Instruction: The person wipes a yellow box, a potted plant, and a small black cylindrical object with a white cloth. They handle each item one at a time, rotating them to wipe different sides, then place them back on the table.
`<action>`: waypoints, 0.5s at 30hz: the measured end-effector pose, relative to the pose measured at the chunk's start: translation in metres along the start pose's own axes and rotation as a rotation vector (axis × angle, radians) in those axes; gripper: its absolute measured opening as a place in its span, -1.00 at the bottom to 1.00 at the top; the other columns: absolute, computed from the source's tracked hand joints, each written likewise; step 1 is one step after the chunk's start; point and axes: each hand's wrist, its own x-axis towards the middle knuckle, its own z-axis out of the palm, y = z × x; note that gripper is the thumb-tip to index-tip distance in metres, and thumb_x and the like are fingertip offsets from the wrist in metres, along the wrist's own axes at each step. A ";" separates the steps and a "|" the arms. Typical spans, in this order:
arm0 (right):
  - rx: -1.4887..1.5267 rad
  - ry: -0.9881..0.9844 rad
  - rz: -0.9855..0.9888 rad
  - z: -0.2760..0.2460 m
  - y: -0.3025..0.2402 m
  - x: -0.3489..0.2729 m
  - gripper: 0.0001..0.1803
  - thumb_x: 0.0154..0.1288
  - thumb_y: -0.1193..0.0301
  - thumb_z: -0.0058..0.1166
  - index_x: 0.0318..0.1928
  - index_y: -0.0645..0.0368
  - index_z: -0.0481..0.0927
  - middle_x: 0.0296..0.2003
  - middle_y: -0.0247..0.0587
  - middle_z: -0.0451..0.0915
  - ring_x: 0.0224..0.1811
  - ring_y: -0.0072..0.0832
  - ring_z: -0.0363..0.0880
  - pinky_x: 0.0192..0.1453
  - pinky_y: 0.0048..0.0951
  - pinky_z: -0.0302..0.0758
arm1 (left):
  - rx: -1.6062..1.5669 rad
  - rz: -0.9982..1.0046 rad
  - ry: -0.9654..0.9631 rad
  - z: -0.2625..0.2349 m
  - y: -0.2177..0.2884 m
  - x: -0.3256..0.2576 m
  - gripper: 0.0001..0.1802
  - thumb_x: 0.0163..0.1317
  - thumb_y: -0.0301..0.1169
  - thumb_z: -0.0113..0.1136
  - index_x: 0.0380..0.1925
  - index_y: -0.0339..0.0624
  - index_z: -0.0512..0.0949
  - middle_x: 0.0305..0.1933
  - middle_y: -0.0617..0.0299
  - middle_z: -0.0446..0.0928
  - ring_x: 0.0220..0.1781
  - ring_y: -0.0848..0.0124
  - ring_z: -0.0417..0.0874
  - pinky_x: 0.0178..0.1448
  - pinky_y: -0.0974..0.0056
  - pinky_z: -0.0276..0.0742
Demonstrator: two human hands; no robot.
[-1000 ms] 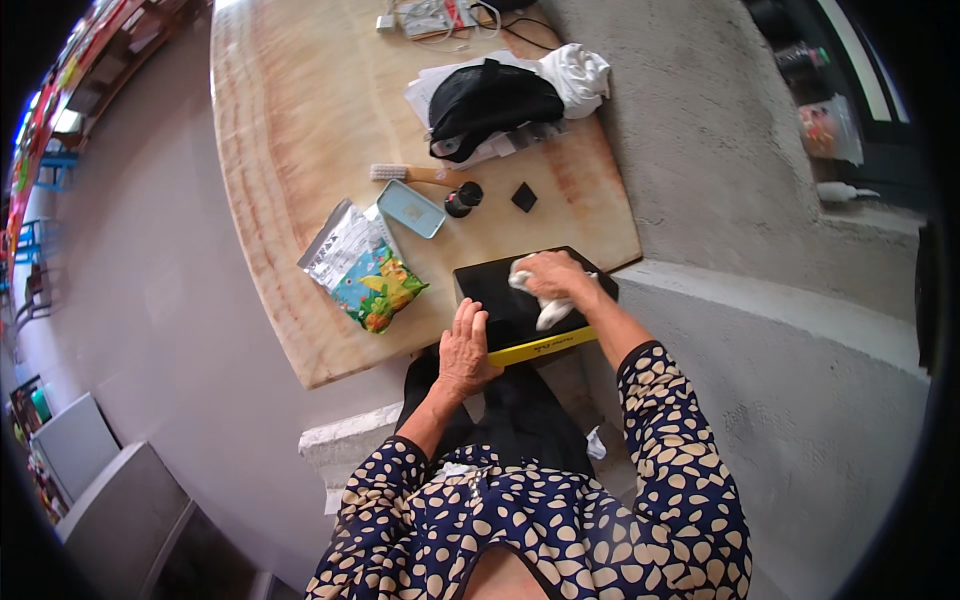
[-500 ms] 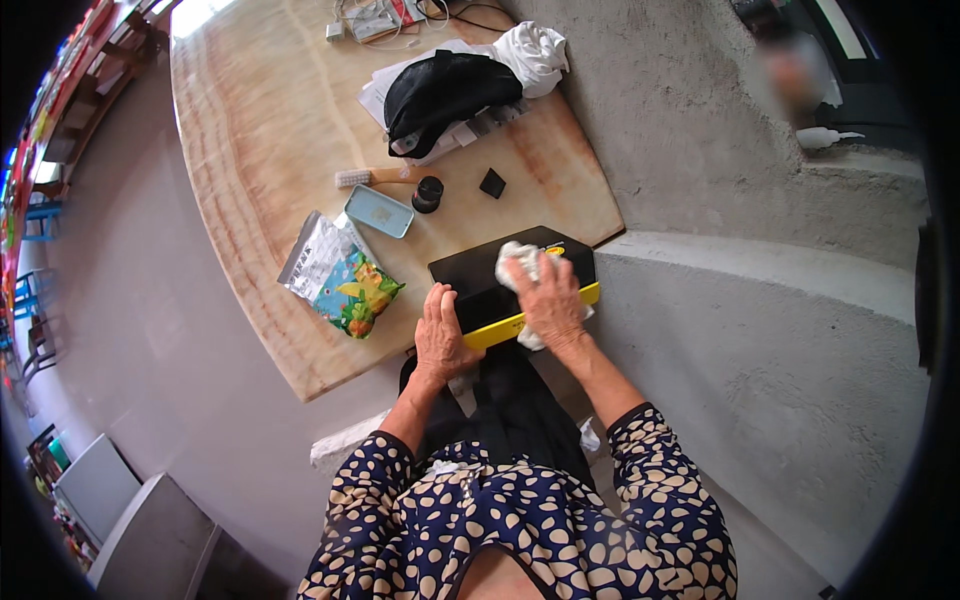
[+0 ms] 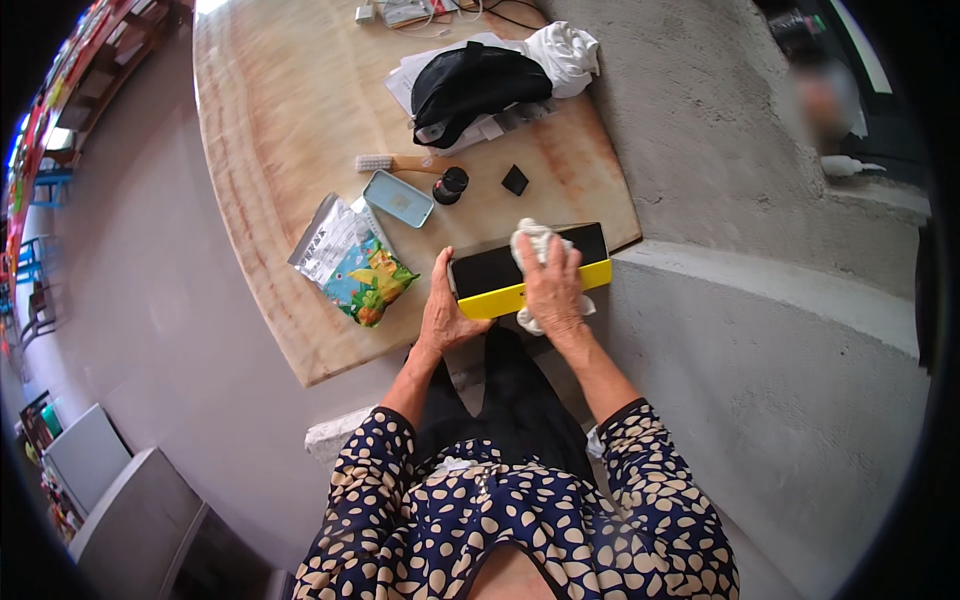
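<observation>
A box (image 3: 482, 273) with a black face and a yellow side lies at the table's near right corner, its yellow side toward me. My left hand (image 3: 444, 308) grips its left end, fingers along the end and thumb low at the yellow side. A crumpled white cloth (image 3: 541, 238) is bunched in my right hand (image 3: 552, 291), which presses it on the black face near the middle. Part of the cloth hangs below the hand, over the yellow side. The fingertips of my right hand are partly hidden in the cloth.
On the marbled table (image 3: 290, 120) are a colourful snack pouch (image 3: 362, 280), a light-blue tray-like case (image 3: 398, 199), a brush (image 3: 400, 163), a dark bottle (image 3: 450, 186), a black diamond-shaped piece (image 3: 515, 180), a black bag (image 3: 480, 90) and white fabric (image 3: 563, 58). A concrete ledge (image 3: 760, 300) borders the right.
The box has tipped, showing more of its yellow side and less of its black face. My left hand has moved round its left end. The whole view has shifted slightly.
</observation>
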 end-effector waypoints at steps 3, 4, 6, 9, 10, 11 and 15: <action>0.139 -0.094 -0.078 -0.015 -0.043 0.010 -0.42 0.11 0.45 0.02 0.22 -0.13 0.41 0.09 0.04 0.34 -0.08 -0.05 0.34 -0.11 -0.17 0.52 | 0.057 -0.020 -0.075 -0.008 0.004 0.004 0.26 -0.34 -0.21 0.52 0.34 -0.33 -0.05 0.35 -0.15 0.10 0.41 -0.01 0.14 0.45 0.13 0.14; 0.199 -0.104 -0.141 -0.021 -0.052 0.010 -0.41 0.10 0.45 0.03 0.22 -0.13 0.42 0.09 0.03 0.34 -0.07 -0.06 0.34 -0.11 -0.18 0.53 | 0.093 0.047 -0.031 -0.007 0.001 0.004 0.22 -0.33 -0.25 0.54 0.35 -0.26 0.00 0.35 -0.07 0.13 0.40 0.07 0.18 0.37 0.15 0.22; 0.366 -0.217 -0.251 -0.031 -0.067 0.006 -0.39 0.07 0.45 0.04 0.22 -0.16 0.43 0.11 0.07 0.34 -0.03 0.00 0.33 0.03 -0.11 0.47 | 0.265 0.188 -0.052 -0.004 -0.014 0.002 0.19 -0.33 -0.24 0.53 0.34 -0.21 0.04 0.35 -0.09 0.12 0.39 0.03 0.19 0.38 0.13 0.21; 0.409 -0.252 -0.320 -0.037 -0.059 0.000 -0.41 0.06 0.48 0.05 0.18 -0.18 0.46 0.05 -0.01 0.37 -0.01 -0.04 0.34 0.05 -0.15 0.47 | 0.082 0.146 0.008 -0.003 -0.013 0.001 0.15 -0.37 -0.23 0.51 0.32 -0.12 0.12 0.34 -0.12 0.11 0.36 -0.03 0.21 0.38 0.10 0.24; 0.326 -0.183 -0.328 -0.036 -0.049 -0.003 -0.39 0.04 0.46 0.08 0.19 -0.18 0.46 0.06 -0.01 0.37 -0.02 -0.05 0.35 0.06 -0.14 0.45 | -0.092 0.058 0.037 -0.003 -0.008 0.001 0.14 -0.37 -0.24 0.51 0.32 -0.10 0.14 0.34 -0.11 0.11 0.36 -0.04 0.22 0.37 0.10 0.26; 0.273 -0.158 -0.308 -0.029 -0.035 -0.009 -0.38 0.03 0.46 0.09 0.19 -0.19 0.45 0.06 -0.01 0.37 -0.02 -0.05 0.35 0.06 -0.13 0.45 | 0.113 0.125 -0.008 -0.009 0.001 0.007 0.15 -0.39 -0.26 0.50 0.33 -0.07 0.13 0.34 -0.09 0.11 0.34 -0.05 0.24 0.35 0.08 0.29; 0.149 -0.101 -0.150 -0.017 0.016 -0.025 -0.36 0.07 0.49 0.07 0.22 -0.21 0.43 0.08 0.02 0.36 -0.03 -0.02 0.36 0.04 -0.11 0.46 | 0.325 -0.012 -0.149 -0.019 0.026 0.012 0.12 -0.43 -0.28 0.47 0.29 -0.13 0.16 0.32 -0.06 0.11 0.39 -0.02 0.18 0.35 0.04 0.27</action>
